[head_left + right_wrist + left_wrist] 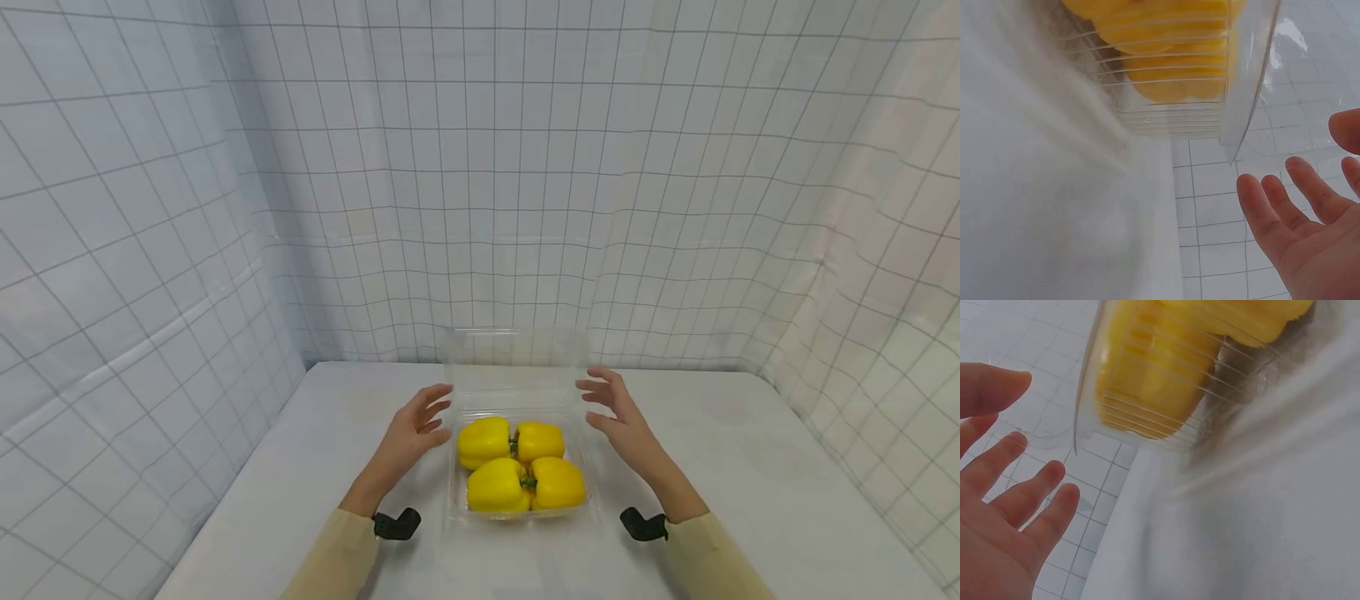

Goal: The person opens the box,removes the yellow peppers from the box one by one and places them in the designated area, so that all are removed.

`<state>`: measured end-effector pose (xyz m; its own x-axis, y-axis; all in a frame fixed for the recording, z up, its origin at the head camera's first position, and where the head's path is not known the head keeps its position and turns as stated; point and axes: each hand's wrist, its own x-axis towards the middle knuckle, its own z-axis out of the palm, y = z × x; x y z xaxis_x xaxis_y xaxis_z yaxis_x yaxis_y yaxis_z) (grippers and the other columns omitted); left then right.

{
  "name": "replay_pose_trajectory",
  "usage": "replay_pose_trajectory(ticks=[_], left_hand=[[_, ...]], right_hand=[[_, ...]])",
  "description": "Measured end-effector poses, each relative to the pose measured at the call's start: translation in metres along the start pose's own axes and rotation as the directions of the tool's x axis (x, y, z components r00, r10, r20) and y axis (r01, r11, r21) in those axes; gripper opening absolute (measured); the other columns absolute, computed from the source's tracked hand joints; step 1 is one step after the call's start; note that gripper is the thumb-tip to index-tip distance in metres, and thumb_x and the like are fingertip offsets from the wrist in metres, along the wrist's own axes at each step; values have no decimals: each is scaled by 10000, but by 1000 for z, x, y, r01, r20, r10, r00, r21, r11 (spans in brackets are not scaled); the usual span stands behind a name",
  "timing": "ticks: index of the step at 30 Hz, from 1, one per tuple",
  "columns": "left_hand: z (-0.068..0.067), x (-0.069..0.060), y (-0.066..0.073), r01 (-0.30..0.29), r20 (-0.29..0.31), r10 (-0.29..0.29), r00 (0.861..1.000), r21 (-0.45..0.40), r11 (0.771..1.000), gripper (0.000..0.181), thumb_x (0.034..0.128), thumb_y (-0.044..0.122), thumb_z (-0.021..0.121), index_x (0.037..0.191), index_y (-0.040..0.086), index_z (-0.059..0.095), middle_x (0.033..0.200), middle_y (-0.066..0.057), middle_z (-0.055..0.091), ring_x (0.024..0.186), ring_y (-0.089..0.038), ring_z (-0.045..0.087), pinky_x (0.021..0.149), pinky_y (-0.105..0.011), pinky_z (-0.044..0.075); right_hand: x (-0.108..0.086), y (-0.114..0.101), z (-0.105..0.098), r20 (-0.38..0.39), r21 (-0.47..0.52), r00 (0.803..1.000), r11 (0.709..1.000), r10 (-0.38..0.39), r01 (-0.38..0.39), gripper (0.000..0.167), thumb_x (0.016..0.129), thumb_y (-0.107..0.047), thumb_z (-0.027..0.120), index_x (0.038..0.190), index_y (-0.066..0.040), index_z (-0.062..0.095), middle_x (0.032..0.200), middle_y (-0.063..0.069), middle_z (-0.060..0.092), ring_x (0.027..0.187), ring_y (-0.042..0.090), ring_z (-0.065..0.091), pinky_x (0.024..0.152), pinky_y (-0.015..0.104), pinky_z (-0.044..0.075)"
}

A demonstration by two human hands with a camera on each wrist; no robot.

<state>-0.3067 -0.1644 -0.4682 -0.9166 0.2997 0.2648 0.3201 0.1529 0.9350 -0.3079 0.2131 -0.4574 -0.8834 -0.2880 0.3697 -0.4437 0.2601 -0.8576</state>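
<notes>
A clear plastic clamshell container (457, 492) stands on the white table with its lid (517, 375) raised at the back. Several yellow bell peppers (498, 486) lie inside, their green stems turned toward the middle. My left hand (408, 429) is at the lid's left side, fingers apart and loosely bent, holding nothing. On the lid's right side is my right hand (617, 417), its fingers likewise spread and relaxed. In both wrist views the fingers are near the clear lid; whether any fingertip touches it I cannot tell. Ribbed container walls (1147, 415) show beside each hand.
The white table (712, 467) extends to both sides of the container. Behind it hangs a white curtain (495, 183) with a grid pattern, and similar gridded sheets close off the left and right sides. A dark wrist mount (397, 525) sits at each cuff.
</notes>
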Motion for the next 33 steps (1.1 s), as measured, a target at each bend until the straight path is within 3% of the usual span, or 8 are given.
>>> replay_pose_trajectory(ticks=[3, 9, 16, 20, 27, 33], left_hand=[[0, 1, -6, 6, 18, -7, 1000, 14, 1000, 664, 945, 3, 661, 1532, 173, 402, 1582, -56, 374, 1432, -346, 374, 1131, -585, 308], [2, 1, -18, 14, 38, -15, 999, 24, 1000, 710, 954, 35, 666, 1570, 195, 352, 1611, -18, 328, 1428, -343, 380, 1120, -601, 317], [5, 0, -25, 56, 48, -55, 997, -10, 998, 753, 962, 22, 643, 1586, 281, 313, 1629, 23, 288, 1435, -327, 373, 1123, -575, 329], [8, -1, -29, 79, 50, -79, 996, -1, 997, 738, 965, 58, 640, 1599, 217, 298, 1645, -1, 258, 1446, -353, 350, 1109, -583, 344], [10, 0, -32, 114, 46, -115, 992, 24, 993, 699, 984, 92, 623, 1597, 216, 309, 1654, 1, 238, 1461, -344, 327, 1119, -600, 311], [12, 1, -34, 134, 49, -134, 990, 12, 991, 690, 992, 143, 622, 1600, 209, 300, 1655, -13, 236, 1459, -349, 329, 1125, -627, 276]], right_hand=[[0, 6, 0, 8, -2, 1000, 1000, -11, 11, 631, 1006, -60, 578, 1540, -217, 280, 1489, 181, 453, 1317, 401, 456, 985, 637, 435], [0, 11, 2, 20, -56, 999, 998, 37, -35, 742, 991, -54, 617, 1558, -376, 264, 1467, 160, 471, 1297, 422, 487, 963, 595, 475], [-5, 13, 6, 80, -119, 993, 989, 93, -83, 743, 977, 26, 597, 1575, -283, 283, 1483, 187, 439, 1274, 403, 527, 968, 583, 485], [-7, 25, 6, 98, -146, 990, 985, 103, -88, 710, 978, 1, 608, 1556, -310, 337, 1498, 128, 440, 1263, 327, 551, 978, 537, 495], [-8, 30, 6, 103, -177, 988, 979, 115, -96, 643, 980, -6, 593, 1559, -173, 368, 1523, 95, 423, 1260, 311, 554, 985, 518, 498], [-8, 31, 5, 100, -200, 983, 971, 153, -131, 590, 1006, -92, 591, 1541, -252, 400, 1523, 64, 431, 1262, 300, 551, 983, 511, 499]])
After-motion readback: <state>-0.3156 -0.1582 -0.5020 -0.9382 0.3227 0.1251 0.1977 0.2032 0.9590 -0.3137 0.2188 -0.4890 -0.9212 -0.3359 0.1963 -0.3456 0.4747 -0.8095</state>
